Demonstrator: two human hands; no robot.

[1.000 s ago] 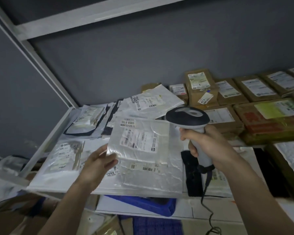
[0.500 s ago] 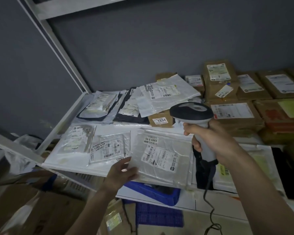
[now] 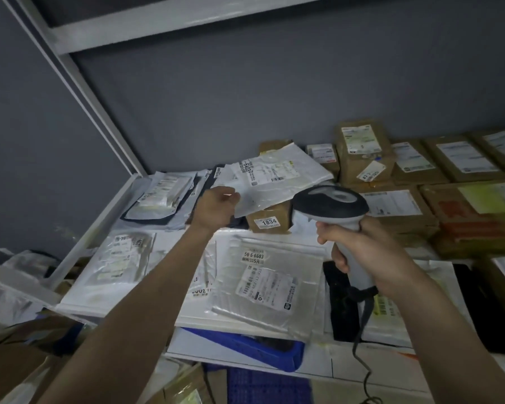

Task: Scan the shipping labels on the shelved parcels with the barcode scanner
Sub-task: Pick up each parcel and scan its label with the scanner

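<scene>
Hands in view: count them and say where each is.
2. The left hand pinches the white poly mailer at the shelf's back; the right hand grips the barcode scanner.

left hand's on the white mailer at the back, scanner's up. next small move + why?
Probably swing the scanner left onto the white mailer's label. The left hand pinches its near corner, label facing up, while the right hand holds the scanner beside it, not plainly aimed at that label.

A single head-worn wide-angle view looks forward and down from the person's own height onto a white shelf [image 3: 108, 217] crowded with parcels; both forearms reach into frame from the bottom edge; the grey back wall [image 3: 245, 106] stands close behind; straight edges bow slightly.
</scene>
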